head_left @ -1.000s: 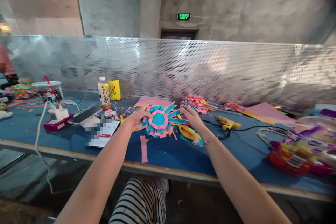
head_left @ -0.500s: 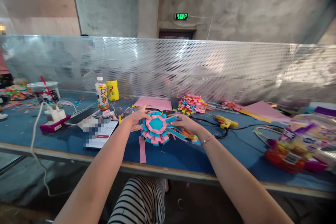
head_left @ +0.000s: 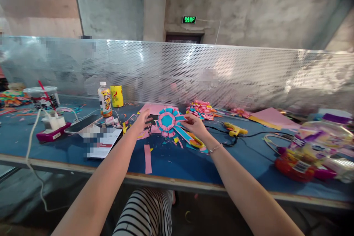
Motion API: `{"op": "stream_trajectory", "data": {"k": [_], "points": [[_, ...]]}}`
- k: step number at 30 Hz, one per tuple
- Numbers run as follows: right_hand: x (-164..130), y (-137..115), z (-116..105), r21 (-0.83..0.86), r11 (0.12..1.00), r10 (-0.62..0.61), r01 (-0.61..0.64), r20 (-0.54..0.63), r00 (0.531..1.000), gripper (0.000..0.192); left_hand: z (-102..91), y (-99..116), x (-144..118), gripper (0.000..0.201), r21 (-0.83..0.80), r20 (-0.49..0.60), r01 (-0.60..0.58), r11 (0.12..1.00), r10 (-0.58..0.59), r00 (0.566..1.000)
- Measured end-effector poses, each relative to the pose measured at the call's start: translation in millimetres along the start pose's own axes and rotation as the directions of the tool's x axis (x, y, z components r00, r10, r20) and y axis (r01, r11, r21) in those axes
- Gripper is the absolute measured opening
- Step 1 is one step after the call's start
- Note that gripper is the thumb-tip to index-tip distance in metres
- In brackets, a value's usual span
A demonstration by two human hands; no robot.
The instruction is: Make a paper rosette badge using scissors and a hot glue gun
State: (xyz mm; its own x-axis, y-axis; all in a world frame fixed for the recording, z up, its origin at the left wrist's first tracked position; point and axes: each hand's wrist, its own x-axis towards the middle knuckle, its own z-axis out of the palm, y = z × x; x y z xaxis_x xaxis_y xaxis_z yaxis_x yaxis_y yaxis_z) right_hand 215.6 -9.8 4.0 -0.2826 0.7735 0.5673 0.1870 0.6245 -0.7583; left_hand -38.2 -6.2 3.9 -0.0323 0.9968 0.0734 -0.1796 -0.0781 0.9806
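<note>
Head view: a pink and blue paper rosette is held tilted up off the blue table, near the middle of its far edge. The rosette is pinched at its right side by the fingers of the right hand, and blue and pink ribbon tails hang from it down toward the table top. The left hand is seen just left of the rosette with its fingers spread wide; whether the fingertips touch the paper cannot be told.

A loose pink paper strip lies flat below the left hand, toward the near edge. Small paper scraps are scattered on the table under the rosette. Yellow-handled scissors lie just under the right wrist. A yellow glue gun rests to the right of the right hand, its black cord trailing toward the right edge. A pile of folded pink and yellow paper pieces sits behind the right hand, close to the perforated metal screen along the far edge. A drink bottle and a yellow can stand toward the far left, with a phone lying near them.
</note>
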Motion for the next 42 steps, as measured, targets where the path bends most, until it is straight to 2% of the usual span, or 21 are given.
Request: {"op": "stream_trajectory", "data": {"k": [1,3,5,8,14,16,18,21,24,26,28,30,32,34,36,39,42], "points": [[1,1,0,-0.017,1.0,-0.022,0.021,-0.03,0.999,0.024,1.1,-2,-1,0.05,-0.03,0.025,0.036,0.999,-0.036,0.999],[2,0,0,-0.05,0.996,-0.071,0.068,-0.068,0.995,0.019,4.6,-7,-3,0.047,-0.069,0.147,0.082,0.994,-0.071,0.987],[2,-4,2,-0.05,0.993,-0.111,0.106,-0.103,0.989,0.015,9.4,-10,-7,0.044,-0.05,0.276,0.066,0.997,-0.05,0.96],[0,-15,7,0.016,0.992,-0.125,0.128,-0.137,0.983,0.014,16.9,-13,-12,0.04,-0.049,0.393,0.075,0.996,-0.05,0.918],[-3,-27,21,0.277,0.954,-0.071,0.117,-0.17,0.983,0.019,24.5,-6,-17,0.039,-0.12,0.445,0.283,0.952,-0.203,0.872],[-3,-27,23,0.335,0.937,-0.038,0.1,-0.186,0.982,0.02,25.6,-5,-17,0.035,-0.166,0.459,0.323,0.932,-0.217,0.861],[-3,-25,25,0.355,0.934,0.02,0.043,-0.173,0.985,0.022,26.1,-5,-16,0.033,-0.232,0.418,0.275,0.933,-0.159,0.894],[-2,-21,28,0.358,0.928,0.147,-0.104,-0.094,0.985,0.026,24.4,-6,-11,0.041,-0.307,0.242,0.088,0.948,-0.012,0.97],[-1,-18,30,0.436,0.866,0.282,-0.243,-0.025,0.959,0.027,19.5,-4,-7,0.056,-0.293,0.095,-0.067,0.954,0.099,0.991],[-1,-16,29,0.504,0.782,0.403,-0.367,0.041,0.914,0.021,16.4,-3,-6,0.063,-0.28,0.051,-0.142,0.95,0.163,0.985],[-1,-16,25,0.541,0.673,0.516,-0.505,0.148,0.844,0.016,14.5,-1,-8,0.066,-0.274,0.054,-0.181,0.944,0.203,0.978],[-2,-15,21,0.551,0.597,0.553,-0.583,0.243,0.797,0.023,14.2,0,-10,0.066,-0.264,0.091,-0.178,0.948,0.208,0.974],[-2,-15,18,0.538,0.591,0.522,-0.601,0.314,0.793,0.035,14.9,-1,-12,0.064,-0.241,0.146,-0.144,0.96,0.183,0.972],[-2,-14,16,0.483,0.631,0.494,-0.607,0.354,0.794,0.043,16.3,-3,-13,0.065,-0.23,0.201,-0.102,0.968,0.15,0.968],[-1,-14,15,0.429,0.678,0.473,-0.596,0.366,0.801,0.042,17.9,-6,-11,0.065,-0.214,0.227,-0.094,0.972,0.144,0.963],[-1,-14,15,0.414,0.727,0.435,-0.547,0.338,0.834,0.033,19.9,-12,-6,0.064,-0.135,0.196,-0.095,0.986,0.121,0.973],[-1,-12,17,0.435,0.777,0.386,-0.455,0.24,0.891,0.04,21.2,-17,-2,0.064,-0.05,0.123,-0.077,0.996,0.082,0.989]]}}
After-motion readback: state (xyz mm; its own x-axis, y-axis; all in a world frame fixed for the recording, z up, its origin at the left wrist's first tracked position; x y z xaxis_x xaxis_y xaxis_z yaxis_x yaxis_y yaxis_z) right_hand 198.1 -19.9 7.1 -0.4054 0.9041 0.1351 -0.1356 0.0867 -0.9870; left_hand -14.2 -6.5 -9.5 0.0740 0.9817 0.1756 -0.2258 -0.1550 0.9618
